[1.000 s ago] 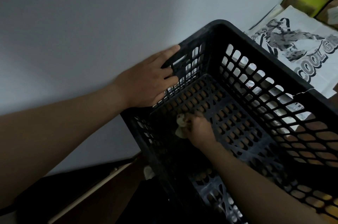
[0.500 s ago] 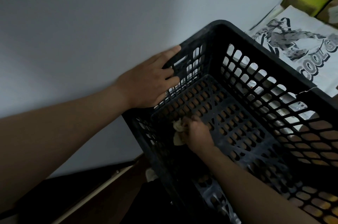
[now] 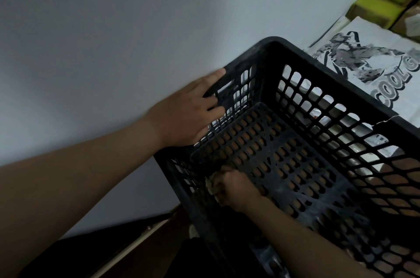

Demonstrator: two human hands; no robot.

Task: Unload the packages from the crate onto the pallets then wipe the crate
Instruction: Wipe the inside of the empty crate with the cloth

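Note:
The black slotted crate point(image 3: 270, 50) stands tilted against a pale wall, and no packages are in it. My left hand point(image 3: 188, 114) holds its left rim, the index finger lying along the top edge and the other fingers over the wall's slots; the thumb is hidden. My right hand point(image 3: 236, 189) reaches inside and grips a small pale cloth point(image 3: 211, 185), pressing it on the crate's bottom near the left wall. Only a bit of the cloth shows past my fingers.
A white printed bag point(image 3: 381, 62) lies behind the crate at the right. Yellow-green boxes point(image 3: 381, 5) are stacked in the top right corner. A dark surface with a pale strip point(image 3: 136, 237) lies below the crate at the left.
My right hand has slid the cloth across the crate's bottom toward me and the left wall. My left hand has stayed on the rim.

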